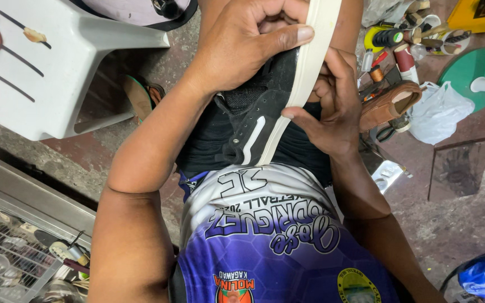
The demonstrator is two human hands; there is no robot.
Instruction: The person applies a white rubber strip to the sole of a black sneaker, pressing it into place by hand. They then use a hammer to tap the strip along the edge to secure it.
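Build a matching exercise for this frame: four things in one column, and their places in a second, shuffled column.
Things:
1. black shoe
2. white plastic stool
3. brown shoe
4. green disc

Places:
A. far right on the floor
B. upper left
C. held between both hands
D. beside the white plastic bag

Pairs: 1-C, 2-B, 3-D, 4-A. The left hand and right hand grip the shoe.
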